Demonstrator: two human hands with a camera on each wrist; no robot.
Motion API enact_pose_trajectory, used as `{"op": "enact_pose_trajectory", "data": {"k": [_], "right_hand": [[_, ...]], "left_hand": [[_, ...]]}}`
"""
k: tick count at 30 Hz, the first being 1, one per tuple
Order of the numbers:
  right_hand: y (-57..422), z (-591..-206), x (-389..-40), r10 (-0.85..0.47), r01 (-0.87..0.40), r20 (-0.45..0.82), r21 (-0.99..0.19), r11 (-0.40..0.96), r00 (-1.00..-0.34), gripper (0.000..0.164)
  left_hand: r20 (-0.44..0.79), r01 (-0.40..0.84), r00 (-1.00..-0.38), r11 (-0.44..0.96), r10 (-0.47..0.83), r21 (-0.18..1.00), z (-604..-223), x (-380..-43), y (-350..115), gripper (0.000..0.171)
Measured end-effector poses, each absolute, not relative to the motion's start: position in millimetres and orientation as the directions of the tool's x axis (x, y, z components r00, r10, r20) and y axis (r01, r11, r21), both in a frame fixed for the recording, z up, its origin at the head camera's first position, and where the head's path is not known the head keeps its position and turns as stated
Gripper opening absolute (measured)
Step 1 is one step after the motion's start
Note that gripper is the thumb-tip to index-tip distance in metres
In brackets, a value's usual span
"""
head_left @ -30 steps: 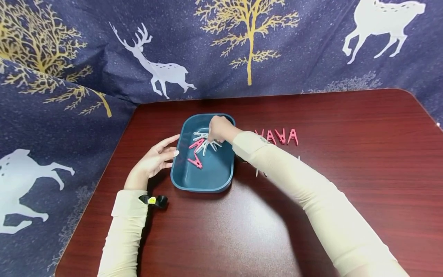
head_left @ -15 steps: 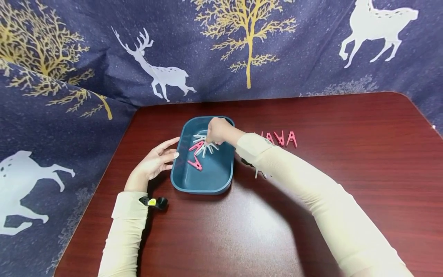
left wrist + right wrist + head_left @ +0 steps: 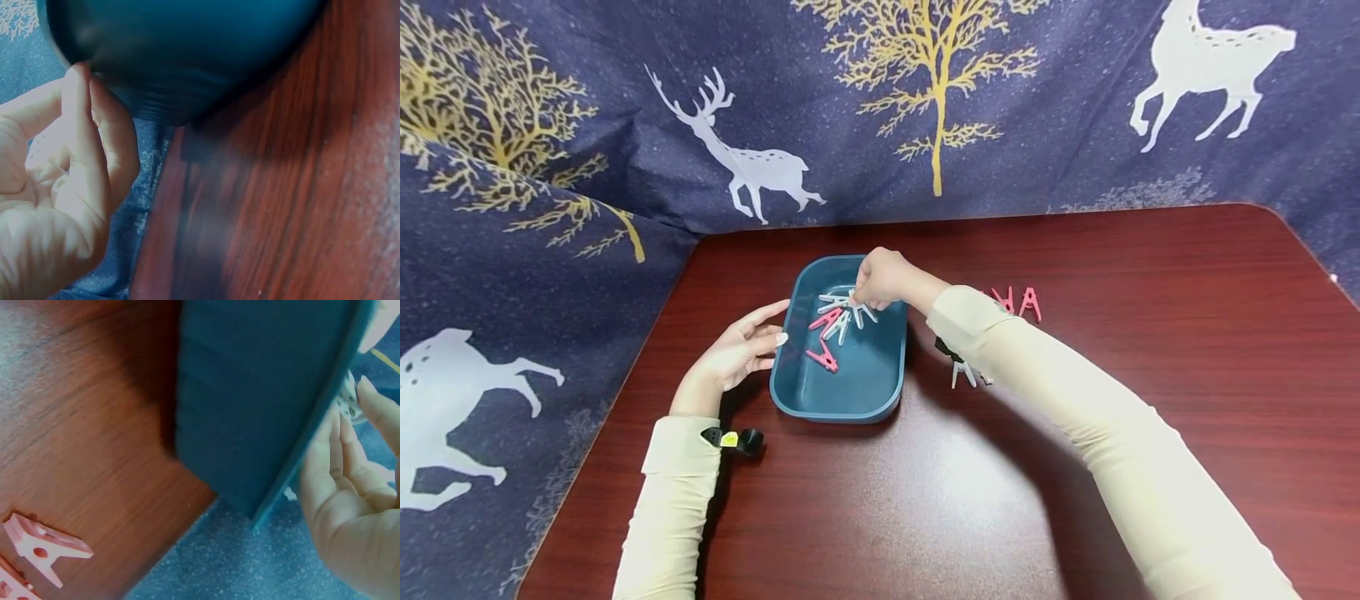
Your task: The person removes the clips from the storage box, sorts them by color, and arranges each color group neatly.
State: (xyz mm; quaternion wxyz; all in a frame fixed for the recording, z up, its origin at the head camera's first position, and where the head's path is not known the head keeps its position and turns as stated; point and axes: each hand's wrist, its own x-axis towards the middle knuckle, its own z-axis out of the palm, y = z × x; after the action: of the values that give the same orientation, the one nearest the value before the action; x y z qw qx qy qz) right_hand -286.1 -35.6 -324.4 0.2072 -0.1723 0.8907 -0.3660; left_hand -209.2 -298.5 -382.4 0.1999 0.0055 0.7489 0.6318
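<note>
A blue plastic bin (image 3: 868, 392) stands on the table, with white clothespins (image 3: 838, 327) and pink clothespins (image 3: 823, 358) lying on its floor. My left hand (image 3: 737, 350) touches the bin's left wall with its fingertips near the rim, fingers relaxed. Over the bin's far right part, my right hand (image 3: 883, 279) pinches a white clothespin (image 3: 348, 403) between thumb and fingers, above the pile. In the right wrist view the bin's rim and my fingers partly hide that clothespin.
To the right of the bin lie several pink clothespins (image 3: 1030, 304) on the dark red table (image 3: 880, 500). A white clothespin (image 3: 963, 373) lies beside the right sleeve, which covers part of the table. A blue cloth (image 3: 880, 167) with deer hangs behind.
My right hand has shifted slightly up and to the right over the bin. The right forearm uncovers more of the white clothespin on the table. My left hand stays at the bin's wall.
</note>
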Motion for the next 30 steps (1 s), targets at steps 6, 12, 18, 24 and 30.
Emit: {"op": "enact_pose_trajectory", "data": {"k": [6, 12, 18, 24, 30], "right_hand": [[-29.6, -318.7, -285.3, -0.462, -0.127, -0.237, -0.768, 0.628, -0.855, 0.014], [-22.4, -313.3, -282.2, -0.463, -0.107, -0.221, -0.805, 0.583, -0.858, 0.017], [-15.5, -311.4, -281.0, -0.473, -0.084, -0.223, -0.834, 0.545, -0.852, 0.020], [-9.3, -306.0, -276.3, -0.476, -0.045, -0.232, -0.864, 0.501, -0.848, 0.022], [-4.6, -301.0, -270.5, -0.490, -0.031, -0.235, -0.880, 0.475, -0.840, 0.020]], "left_hand": [[-0.288, -0.238, -0.922, 0.207, 0.261, 0.949, -382.6, -208.8, -298.2, 0.062], [-0.287, -0.239, -0.922, 0.202, 0.261, 0.950, -382.9, -208.9, -297.7, 0.061], [-0.284, -0.239, -0.922, 0.192, 0.263, 0.952, -384.5, -208.6, -298.3, 0.061], [-0.283, -0.243, -0.920, 0.173, 0.270, 0.955, -385.2, -209.2, -298.3, 0.062], [-0.283, -0.245, -0.921, 0.167, 0.268, 0.955, -384.7, -209.6, -298.7, 0.062]]}}
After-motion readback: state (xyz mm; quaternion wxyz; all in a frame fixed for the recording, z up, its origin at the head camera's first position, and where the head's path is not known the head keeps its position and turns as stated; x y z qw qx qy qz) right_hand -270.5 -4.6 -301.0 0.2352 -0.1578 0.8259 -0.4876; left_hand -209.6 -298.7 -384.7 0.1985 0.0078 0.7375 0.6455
